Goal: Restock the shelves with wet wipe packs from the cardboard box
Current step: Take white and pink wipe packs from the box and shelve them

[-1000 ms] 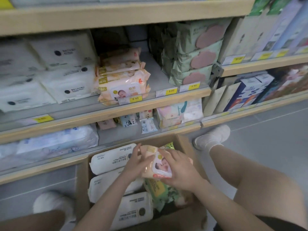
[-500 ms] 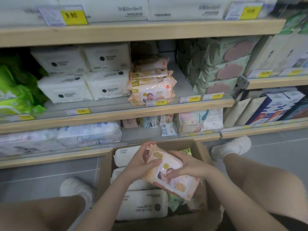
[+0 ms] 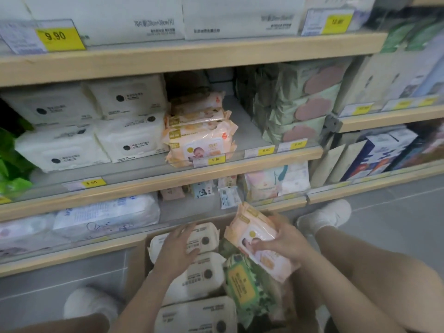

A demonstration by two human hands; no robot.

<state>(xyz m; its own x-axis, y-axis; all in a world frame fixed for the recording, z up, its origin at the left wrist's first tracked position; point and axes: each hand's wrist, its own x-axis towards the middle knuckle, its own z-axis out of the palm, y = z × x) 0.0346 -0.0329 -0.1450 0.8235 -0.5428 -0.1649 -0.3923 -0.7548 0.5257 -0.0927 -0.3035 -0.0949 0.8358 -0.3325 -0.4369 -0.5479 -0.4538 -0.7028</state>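
Right hand [image 3: 286, 241] gripped the peach wipes pack [image 3: 259, 241] over the cardboard box [image 3: 138, 265]; left hand [image 3: 177, 251] lay flat, fingers relaxed, on a white pack [image 3: 206, 239] w/in the box.

Retail shop aisle, seen from a crouch. Long wooden shelves [image 3: 168, 56] stacked with packaged wet wipes and tissue packs [image 3: 129, 138]. Yellow price tags [image 3: 61, 38] reading 9.90 clipped along the shelf edges. Open cardboard box [image 3: 137, 265] of stock on the grey tiled floor [image 3: 396, 219].
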